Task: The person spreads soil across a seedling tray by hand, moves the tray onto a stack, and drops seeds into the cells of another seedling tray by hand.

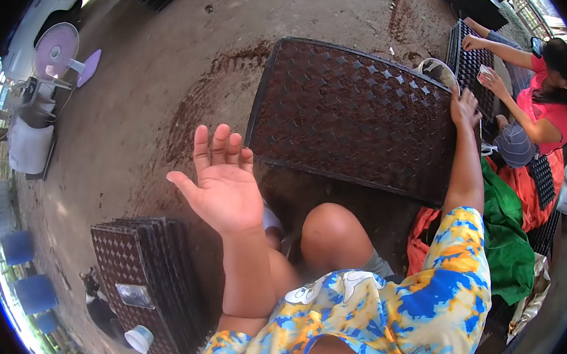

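A large black seedling tray (pixel 355 116) lies in front of my knees, its round cells filled with dark brown soil. Some star-shaped gaps between the cells show bare plastic toward the far right. My left hand (pixel 223 185) is raised near the tray's left corner, palm up, with fingers apart and nothing in it. At the tray's right edge, my right hand (pixel 465 110) grips the rim; part of its fingers is hidden. Just beyond that hand, a whitish bucket (pixel 438 73) shows partly behind the tray.
A stack of filled trays (pixel 149 279) stands at lower left, with a white cup (pixel 139 339) beside a cat (pixel 101 309). At right, a co-worker (pixel 545 108) handles another tray (pixel 473 65). Green sheeting (pixel 506 228) lies near my right arm. A fan (pixel 57 51) stands far left.
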Action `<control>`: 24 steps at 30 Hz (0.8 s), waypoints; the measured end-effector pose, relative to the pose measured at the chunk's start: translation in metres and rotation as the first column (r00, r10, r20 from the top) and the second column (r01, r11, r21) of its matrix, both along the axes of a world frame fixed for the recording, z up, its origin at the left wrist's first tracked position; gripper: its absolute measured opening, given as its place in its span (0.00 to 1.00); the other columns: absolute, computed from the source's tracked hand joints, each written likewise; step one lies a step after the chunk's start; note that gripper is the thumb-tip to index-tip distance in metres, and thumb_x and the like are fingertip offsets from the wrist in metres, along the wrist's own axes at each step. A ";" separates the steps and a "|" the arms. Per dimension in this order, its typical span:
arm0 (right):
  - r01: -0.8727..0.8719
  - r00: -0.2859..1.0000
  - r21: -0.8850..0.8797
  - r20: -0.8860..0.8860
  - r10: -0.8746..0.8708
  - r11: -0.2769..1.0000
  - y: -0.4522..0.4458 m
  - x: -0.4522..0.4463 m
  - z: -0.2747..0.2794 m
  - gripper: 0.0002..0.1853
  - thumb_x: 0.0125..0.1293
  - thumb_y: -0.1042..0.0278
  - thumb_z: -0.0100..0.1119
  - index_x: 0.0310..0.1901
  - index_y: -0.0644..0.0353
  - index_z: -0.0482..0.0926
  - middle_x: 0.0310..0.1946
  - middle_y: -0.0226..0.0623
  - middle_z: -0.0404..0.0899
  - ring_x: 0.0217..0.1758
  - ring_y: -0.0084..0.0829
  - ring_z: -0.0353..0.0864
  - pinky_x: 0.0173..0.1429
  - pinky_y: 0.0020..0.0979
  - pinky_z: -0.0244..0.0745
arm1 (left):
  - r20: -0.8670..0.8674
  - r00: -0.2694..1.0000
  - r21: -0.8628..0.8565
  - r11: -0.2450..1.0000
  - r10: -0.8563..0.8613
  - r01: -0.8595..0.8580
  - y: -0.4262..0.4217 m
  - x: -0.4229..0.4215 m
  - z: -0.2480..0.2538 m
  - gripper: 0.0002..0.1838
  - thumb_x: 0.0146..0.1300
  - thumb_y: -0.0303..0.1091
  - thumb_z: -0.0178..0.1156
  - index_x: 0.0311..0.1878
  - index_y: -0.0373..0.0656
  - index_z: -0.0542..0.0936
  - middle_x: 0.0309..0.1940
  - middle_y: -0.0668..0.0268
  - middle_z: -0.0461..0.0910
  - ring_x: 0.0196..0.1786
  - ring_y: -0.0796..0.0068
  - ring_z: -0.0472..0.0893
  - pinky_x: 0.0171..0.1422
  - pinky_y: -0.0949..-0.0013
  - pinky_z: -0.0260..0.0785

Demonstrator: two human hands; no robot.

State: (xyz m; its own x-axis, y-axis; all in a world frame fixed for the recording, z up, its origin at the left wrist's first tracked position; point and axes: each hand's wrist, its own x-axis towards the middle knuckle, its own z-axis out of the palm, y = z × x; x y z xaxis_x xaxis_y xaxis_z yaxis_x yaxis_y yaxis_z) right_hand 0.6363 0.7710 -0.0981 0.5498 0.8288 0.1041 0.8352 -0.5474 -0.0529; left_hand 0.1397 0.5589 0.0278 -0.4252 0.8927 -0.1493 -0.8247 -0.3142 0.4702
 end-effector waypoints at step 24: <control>-0.799 0.598 0.087 0.000 0.802 0.595 -0.013 -0.248 0.018 0.36 0.64 0.33 0.36 0.68 0.48 0.56 0.71 0.40 0.47 0.75 0.39 0.41 0.72 0.53 0.34 | -0.213 0.977 -0.246 0.968 -0.008 -0.046 0.005 -0.011 0.006 0.37 0.65 0.66 0.33 0.62 0.44 0.64 0.55 0.61 0.72 0.53 0.68 0.71 0.53 0.63 0.59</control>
State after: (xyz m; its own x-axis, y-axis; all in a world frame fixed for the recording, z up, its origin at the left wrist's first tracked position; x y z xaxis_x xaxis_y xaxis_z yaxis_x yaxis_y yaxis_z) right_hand 0.3886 0.7578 -0.0799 -0.3261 0.9288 0.1760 0.9327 0.3464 -0.1004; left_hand 0.1282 0.5638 0.0342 -0.4873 0.8305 -0.2699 -0.6937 -0.1804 0.6973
